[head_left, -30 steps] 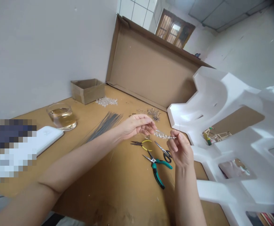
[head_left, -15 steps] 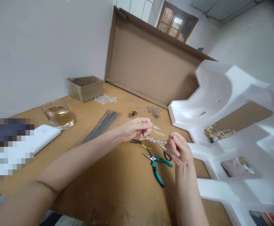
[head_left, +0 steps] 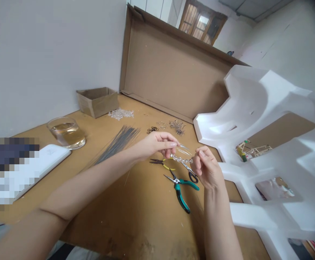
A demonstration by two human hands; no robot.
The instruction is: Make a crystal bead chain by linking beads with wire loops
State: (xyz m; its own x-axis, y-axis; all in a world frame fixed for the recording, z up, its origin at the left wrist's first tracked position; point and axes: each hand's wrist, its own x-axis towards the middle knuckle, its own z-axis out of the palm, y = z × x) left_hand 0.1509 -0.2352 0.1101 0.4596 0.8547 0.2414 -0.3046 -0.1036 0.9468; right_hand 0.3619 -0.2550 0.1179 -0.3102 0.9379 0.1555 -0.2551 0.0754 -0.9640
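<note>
A short string of clear beads (head_left: 181, 159) stretches between my two hands above the table. My left hand (head_left: 161, 145) pinches its left end between thumb and fingers. At the right end, the curled fingers of my right hand (head_left: 206, 166) close on the string. Below them lie teal-handled pliers (head_left: 179, 186), spread apart. Scissors (head_left: 192, 174) with black handles and yellow-handled pliers (head_left: 162, 163) rest close by, partly behind the beads. Thin silver wire pieces (head_left: 184, 150) lie just beyond my hands.
A bundle of grey wires (head_left: 118, 144) lies left of centre. Clear beads (head_left: 121, 114) are heaped by a small cardboard box (head_left: 97, 103). A glass of amber liquid (head_left: 66, 133) stands left. White foam packaging (head_left: 276, 162) borders the right; black rings (head_left: 152, 130) lie farther back.
My left hand has risen slightly and its fingers have shifted on the string. The right hand has moved a little to the right and up. The tools lie where they were.
</note>
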